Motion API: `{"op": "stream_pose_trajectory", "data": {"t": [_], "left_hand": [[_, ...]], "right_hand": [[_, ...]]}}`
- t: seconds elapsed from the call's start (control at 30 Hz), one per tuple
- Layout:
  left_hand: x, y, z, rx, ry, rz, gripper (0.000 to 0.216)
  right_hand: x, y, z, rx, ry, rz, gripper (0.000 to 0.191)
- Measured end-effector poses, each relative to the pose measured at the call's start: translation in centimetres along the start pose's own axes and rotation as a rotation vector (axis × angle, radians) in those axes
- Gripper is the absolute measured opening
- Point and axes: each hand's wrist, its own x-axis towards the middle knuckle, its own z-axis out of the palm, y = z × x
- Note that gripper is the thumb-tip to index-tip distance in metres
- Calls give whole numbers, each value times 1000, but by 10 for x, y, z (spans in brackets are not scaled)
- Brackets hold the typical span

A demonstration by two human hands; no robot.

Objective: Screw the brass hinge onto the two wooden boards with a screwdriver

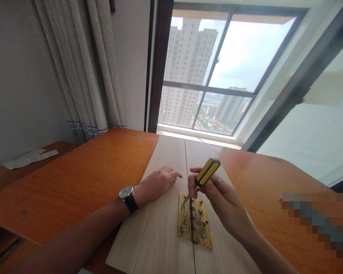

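A yellow and black screwdriver (208, 172) is gripped in my right hand (221, 194), tilted with its tip down at a screw on the brass hinge (181, 213). The hinge lies across the seam between two pale wooden boards (148, 228), and several cross-head screws (201, 212) stand in its two leaves. My left hand (161, 182) rests on the left board, up and to the left of the hinge, with its fingers stretched out and nothing in them. A watch is on my left wrist.
The boards lie on an orange-brown wooden table (103, 171). Beyond the table are a window (205, 89) and a grey curtain (88, 68). White paper strips (31, 158) lie on a lower surface at the left. A pixelated patch covers something at the right.
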Motion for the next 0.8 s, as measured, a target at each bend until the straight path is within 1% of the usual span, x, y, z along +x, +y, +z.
{"op": "stream_pose_trajectory", "data": {"t": [0.2,0.33,0.5,0.6,0.8], "left_hand": [[1,-9,1,-196,38,-94,43],[0,-8,3,-219,47,-122,46],[0,-5,4,-183,58,-70,42],[0,-2,2,-162,58,-29,37],[0,2,-1,-140,81,-3,34]], "right_hand": [[-2,1,-1,89,-46,18,28],[1,2,-1,174,-46,37,32],[3,3,1,233,-13,43,35],[2,3,1,245,-12,57,37],[3,2,2,235,-19,79,39]]}}
